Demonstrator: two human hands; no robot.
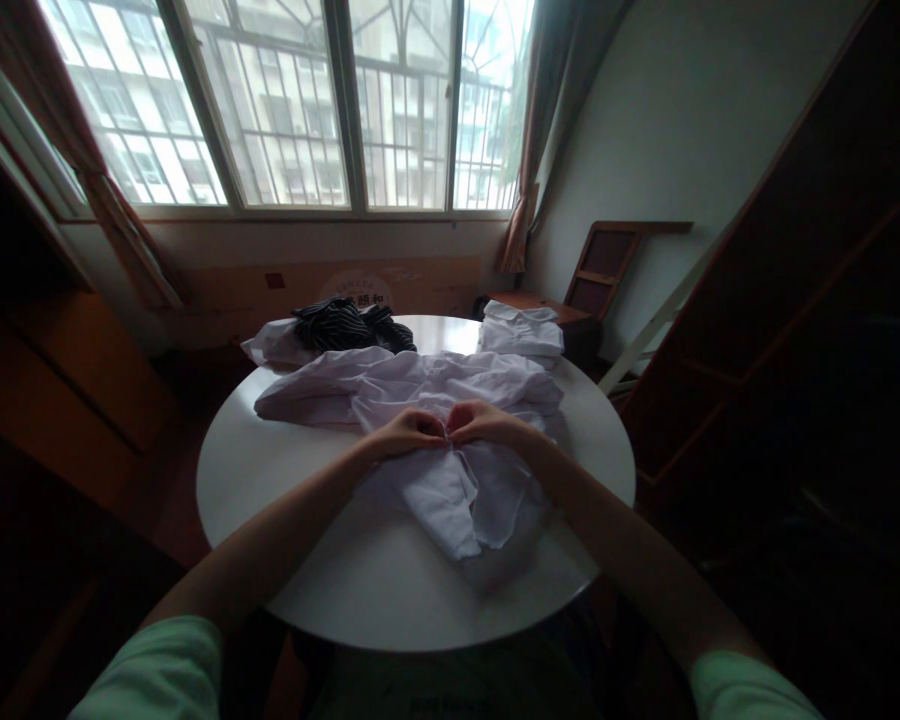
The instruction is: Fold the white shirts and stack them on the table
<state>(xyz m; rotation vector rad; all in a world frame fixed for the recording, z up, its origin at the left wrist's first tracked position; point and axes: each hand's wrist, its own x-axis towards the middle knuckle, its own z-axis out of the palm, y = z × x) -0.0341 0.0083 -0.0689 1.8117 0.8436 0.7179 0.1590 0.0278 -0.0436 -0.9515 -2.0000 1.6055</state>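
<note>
both hands, l (405, 434) & r (486, 424), together, pinching white shirt (450, 400) on round table (270, 480)

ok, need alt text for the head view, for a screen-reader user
Both hands, left hand and right hand, meet fingertip to fingertip, pinching the front of a white shirt spread on a round white table. A dark striped garment and a folded white garment lie at the far edge, below a barred window.
</note>
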